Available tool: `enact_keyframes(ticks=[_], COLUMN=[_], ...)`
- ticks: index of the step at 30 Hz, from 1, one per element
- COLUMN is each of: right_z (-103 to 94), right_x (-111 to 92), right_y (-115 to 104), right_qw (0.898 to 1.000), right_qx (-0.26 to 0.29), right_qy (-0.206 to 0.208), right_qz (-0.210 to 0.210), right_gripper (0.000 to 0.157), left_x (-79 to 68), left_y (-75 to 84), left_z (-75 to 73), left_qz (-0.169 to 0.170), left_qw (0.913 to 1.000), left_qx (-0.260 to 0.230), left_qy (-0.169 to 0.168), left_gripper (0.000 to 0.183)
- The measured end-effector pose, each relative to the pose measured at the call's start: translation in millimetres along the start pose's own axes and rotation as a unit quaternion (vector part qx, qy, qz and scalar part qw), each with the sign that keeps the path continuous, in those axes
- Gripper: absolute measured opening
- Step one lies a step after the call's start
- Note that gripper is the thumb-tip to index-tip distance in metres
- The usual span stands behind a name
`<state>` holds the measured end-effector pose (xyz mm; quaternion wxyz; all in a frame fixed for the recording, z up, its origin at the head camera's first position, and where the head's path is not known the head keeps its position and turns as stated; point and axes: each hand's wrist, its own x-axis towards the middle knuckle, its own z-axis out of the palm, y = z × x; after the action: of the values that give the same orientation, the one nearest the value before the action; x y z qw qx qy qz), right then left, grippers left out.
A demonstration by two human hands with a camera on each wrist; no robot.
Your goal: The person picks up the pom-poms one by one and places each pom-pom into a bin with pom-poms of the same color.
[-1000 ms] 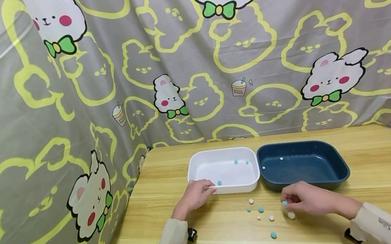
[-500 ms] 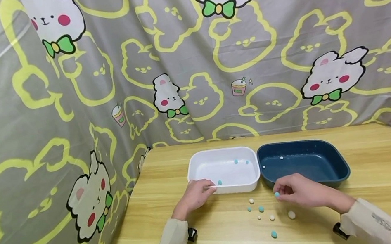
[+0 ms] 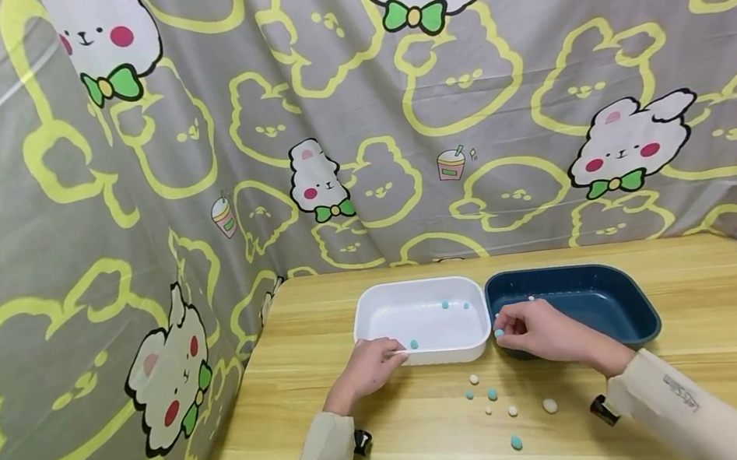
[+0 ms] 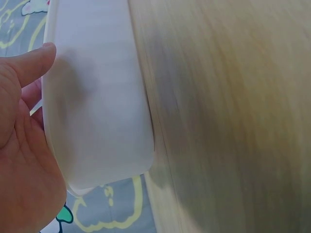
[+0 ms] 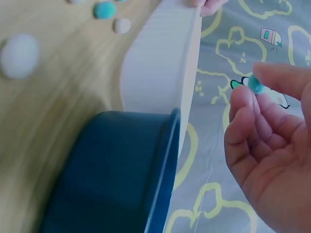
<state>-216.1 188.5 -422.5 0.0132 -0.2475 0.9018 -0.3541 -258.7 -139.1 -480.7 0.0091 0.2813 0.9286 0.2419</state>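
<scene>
My left hand (image 3: 368,365) grips the near left rim of a white plastic tub (image 3: 450,355); in the left wrist view the thumb lies on its outer wall, with fingers behind the rim. Three light-blue balls, one of them a blue ball (image 3: 414,344) by the near wall, lie inside. Between thumb and fingertips my right hand (image 3: 544,331) pinches a small light-blue ball (image 5: 255,84), held above the rim at the left end of a dark blue tub (image 3: 609,310). A white ball (image 3: 531,298) shows in that tub, partly hidden by the hand.
Several small balls lie loose on the wooden table (image 3: 265,449) before the tubs, among them a larger white ball (image 3: 550,405) and a blue ball (image 3: 516,443). The tubs stand side by side. A patterned curtain (image 3: 367,120) hangs behind and on the left.
My right hand has lifted the light-blue ball from near the table and carried it left and forward, to the dark tub's left end. The left hand has stayed at the white tub's rim.
</scene>
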Motion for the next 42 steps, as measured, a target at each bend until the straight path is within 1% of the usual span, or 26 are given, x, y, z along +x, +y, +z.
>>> enact_keyframes(ticks=[8,15,24,28,35,39,42], right_z=[-0.6,0.0,-0.1,-0.7,1.0,3.9,5.6], right_x=[22.1,35.6,55.5,63.5,74.8,80.4,84.6], right_y=[-8.1,-11.0,-5.7,-3.5,-1.5,4.4,9.2], right_qw=[1.000,0.999,0.999,0.998,0.997,0.997,0.996], right_qx=[0.003,0.022,0.019,0.022,0.033,0.043,0.046], right_qy=[0.004,-0.010,-0.016,-0.023,-0.040,-0.046,-0.048], right_qz=[0.016,0.030,0.048,0.053,0.051,0.046,0.052], right_gripper=[0.007,0.009,0.009,0.012,0.017,0.018,0.018], left_x=[-0.2,-1.9,0.0,1.0,-0.1,-0.9,-1.3], left_y=[0.6,0.5,1.5,0.5,1.2,2.2,2.7], left_z=[-0.1,-0.3,-1.6,-1.0,-0.6,-1.2,-1.5], left_qz=[0.001,0.002,0.005,0.004,-0.003,-0.005,-0.005], left_qw=[1.0000,1.0000,1.0000,1.0000,1.0000,1.0000,1.0000], left_qx=[0.003,0.005,0.006,0.006,0.005,0.007,0.006], left_qy=[0.005,0.000,0.000,-0.001,-0.003,-0.002,-0.001], left_gripper=[0.017,0.018,0.019,0.019,0.018,0.018,0.018])
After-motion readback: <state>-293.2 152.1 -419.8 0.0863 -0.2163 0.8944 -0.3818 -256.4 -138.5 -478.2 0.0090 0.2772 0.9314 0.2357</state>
